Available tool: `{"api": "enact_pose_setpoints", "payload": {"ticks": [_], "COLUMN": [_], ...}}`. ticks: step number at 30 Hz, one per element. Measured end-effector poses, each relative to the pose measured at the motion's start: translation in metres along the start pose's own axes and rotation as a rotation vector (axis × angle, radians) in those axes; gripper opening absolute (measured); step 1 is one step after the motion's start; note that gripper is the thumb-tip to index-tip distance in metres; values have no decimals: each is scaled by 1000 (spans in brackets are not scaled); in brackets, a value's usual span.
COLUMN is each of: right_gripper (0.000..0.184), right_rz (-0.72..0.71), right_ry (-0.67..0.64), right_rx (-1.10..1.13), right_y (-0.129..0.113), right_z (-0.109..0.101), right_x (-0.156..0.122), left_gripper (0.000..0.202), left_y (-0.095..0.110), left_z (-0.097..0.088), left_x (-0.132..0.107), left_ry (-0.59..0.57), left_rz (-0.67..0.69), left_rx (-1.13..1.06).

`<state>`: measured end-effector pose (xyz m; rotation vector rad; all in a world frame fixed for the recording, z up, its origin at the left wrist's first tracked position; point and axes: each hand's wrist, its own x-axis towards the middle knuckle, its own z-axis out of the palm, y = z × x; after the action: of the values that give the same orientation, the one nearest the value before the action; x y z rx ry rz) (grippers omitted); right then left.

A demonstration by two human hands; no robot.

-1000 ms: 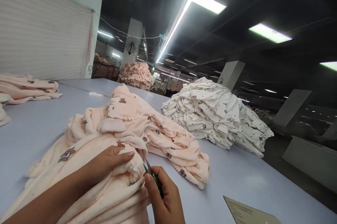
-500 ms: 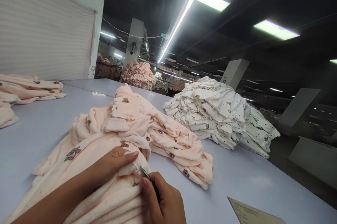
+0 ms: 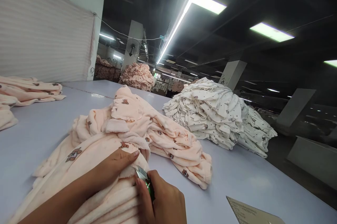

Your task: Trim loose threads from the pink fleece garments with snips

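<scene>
A pile of peach fleece garments (image 3: 147, 129) with small bear prints lies on the pale table (image 3: 237, 178) in front of me. My left hand (image 3: 113, 166) pinches a fold of the top garment's edge, fingers closed on the cloth. My right hand (image 3: 164, 203) grips small green-handled thread snips (image 3: 144, 177), whose metal blades touch the cloth edge right beside my left fingertips.
A heap of white printed garments (image 3: 218, 112) sits at the back right of the table. More peach garments (image 3: 23, 90) lie at the far left. A brown card (image 3: 250, 213) rests near the front right edge. A striped cloth (image 3: 44, 38) hangs behind.
My right hand with the snips has shifted left and closer to my left fingertips along the cloth edge. My left hand has kept its hold.
</scene>
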<state>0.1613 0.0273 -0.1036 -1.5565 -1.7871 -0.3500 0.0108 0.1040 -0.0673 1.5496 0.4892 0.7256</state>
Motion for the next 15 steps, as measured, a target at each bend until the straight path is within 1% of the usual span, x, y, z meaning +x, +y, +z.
{"api": "enact_pose_setpoints", "payload": {"ticks": [4, 6, 8, 10, 11, 13, 15], "right_gripper": [33, 35, 38, 39, 39, 41, 45], "right_rz": [-23, -15, 26, 108, 162, 290, 418], "right_ry": [9, -22, -73, -120, -135, -152, -172], "right_rx": [-23, -19, 52, 184, 259, 399, 521], "right_y": [-5, -5, -3, 6, 12, 28, 46], "right_z": [0, 0, -1, -4, -6, -13, -22], "right_x": [3, 4, 4, 0, -3, -13, -26], "left_gripper": [55, 57, 59, 58, 54, 39, 22], "left_y": [1, 1, 1, 2, 4, 8, 15], "left_z": [0, -1, -1, -1, -2, -4, -7], "left_x": [0, 1, 1, 0, -1, -3, -4], "left_ry": [9, 16, 26, 24, 21, 18, 67], "left_rz": [13, 19, 20, 19, 23, 54, 125], "left_rx": [42, 73, 106, 150, 183, 273, 383]}}
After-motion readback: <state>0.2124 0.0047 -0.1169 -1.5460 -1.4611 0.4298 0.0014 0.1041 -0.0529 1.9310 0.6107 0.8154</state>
